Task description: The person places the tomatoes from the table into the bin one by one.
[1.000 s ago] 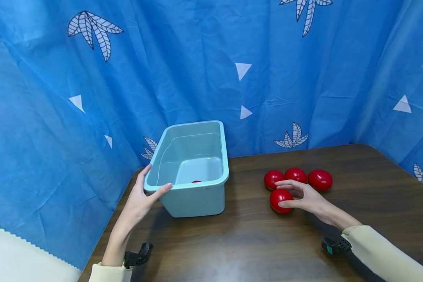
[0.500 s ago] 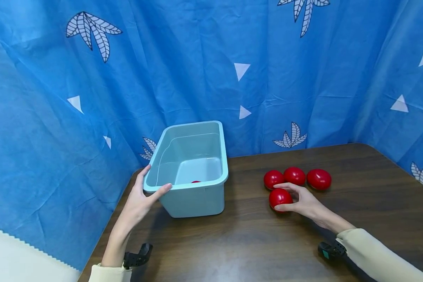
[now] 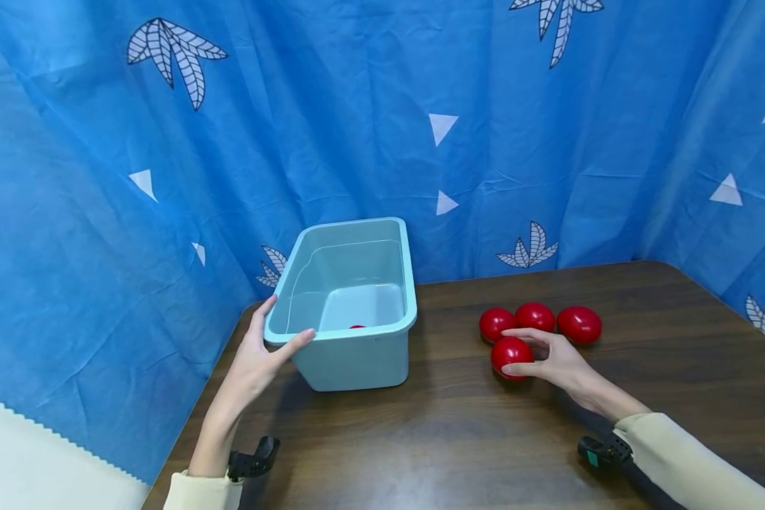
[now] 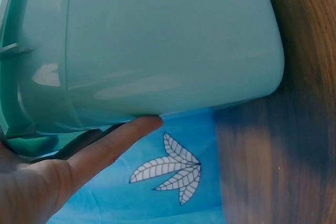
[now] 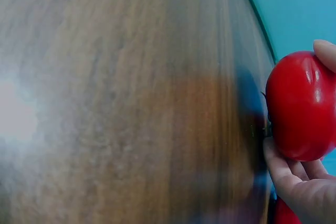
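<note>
My right hand (image 3: pixel 551 363) pinches a glossy red tomato (image 3: pixel 510 353) on the right half of the table, thumb on the near side and fingers on the far side. In the right wrist view the tomato (image 5: pixel 299 108) sits between thumb and fingers. Three more tomatoes lie just behind it, one of them the tomato (image 3: pixel 579 325) at the right end. With thumb over the front rim and fingers along the left side, my left hand (image 3: pixel 251 365) holds the light blue bin (image 3: pixel 357 363). Inside the bin a sliver of something red (image 3: pixel 357 326) shows; the front wall hides the rest.
Everything stands on a dark brown wooden table (image 3: pixel 446 432). A blue curtain (image 3: pixel 357 127) with white leaf and triangle prints hangs behind and at both sides. White cloth (image 3: pixel 38 460) shows at the lower left.
My right thumb and fingers have drawn in around the near tomato, which has barely moved. My left hand stays on the bin. The view has shifted slightly.
</note>
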Action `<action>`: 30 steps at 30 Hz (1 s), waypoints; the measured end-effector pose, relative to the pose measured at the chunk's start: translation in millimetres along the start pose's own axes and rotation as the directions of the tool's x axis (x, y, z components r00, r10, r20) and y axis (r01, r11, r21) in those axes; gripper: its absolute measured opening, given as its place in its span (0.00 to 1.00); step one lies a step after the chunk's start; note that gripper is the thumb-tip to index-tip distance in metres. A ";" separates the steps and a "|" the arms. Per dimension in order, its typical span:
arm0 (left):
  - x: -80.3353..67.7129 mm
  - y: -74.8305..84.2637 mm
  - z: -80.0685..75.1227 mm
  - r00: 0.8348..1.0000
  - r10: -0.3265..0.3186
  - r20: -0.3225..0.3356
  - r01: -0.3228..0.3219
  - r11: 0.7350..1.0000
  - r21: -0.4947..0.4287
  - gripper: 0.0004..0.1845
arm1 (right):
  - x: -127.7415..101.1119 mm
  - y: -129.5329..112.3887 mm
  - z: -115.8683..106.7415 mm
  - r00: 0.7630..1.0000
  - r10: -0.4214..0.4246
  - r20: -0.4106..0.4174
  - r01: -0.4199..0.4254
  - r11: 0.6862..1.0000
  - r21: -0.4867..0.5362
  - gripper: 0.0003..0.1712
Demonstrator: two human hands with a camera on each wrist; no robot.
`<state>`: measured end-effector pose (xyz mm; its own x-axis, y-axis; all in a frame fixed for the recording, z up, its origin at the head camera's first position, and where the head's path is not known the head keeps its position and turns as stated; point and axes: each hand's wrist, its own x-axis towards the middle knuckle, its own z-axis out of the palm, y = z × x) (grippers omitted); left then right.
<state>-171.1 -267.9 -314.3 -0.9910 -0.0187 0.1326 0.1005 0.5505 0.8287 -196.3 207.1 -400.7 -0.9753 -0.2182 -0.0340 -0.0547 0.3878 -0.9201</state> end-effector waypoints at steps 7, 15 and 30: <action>1.6 0.6 -0.6 1.000 -0.002 0.003 0.002 1.000 0.007 0.55 | 0.8 -4.7 -2.5 1.000 -0.001 0.001 0.001 0.999 0.034 0.43; 2.8 2.1 -0.4 1.000 -0.014 0.012 0.014 1.000 0.007 0.55 | 2.4 -22.1 -7.6 1.000 -0.017 -0.010 0.018 0.995 0.099 0.45; -1.0 1.2 -0.8 1.000 -0.018 0.007 0.018 1.000 -0.013 0.56 | 20.4 -97.2 2.6 0.990 -0.138 0.032 0.125 0.956 0.265 0.43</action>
<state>-169.8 -267.9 -313.0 -0.9932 -0.0231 0.1142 0.0838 0.5388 0.8382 -210.3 162.6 -313.0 -0.9510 -0.2986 0.0807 -0.1171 0.1061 -0.9874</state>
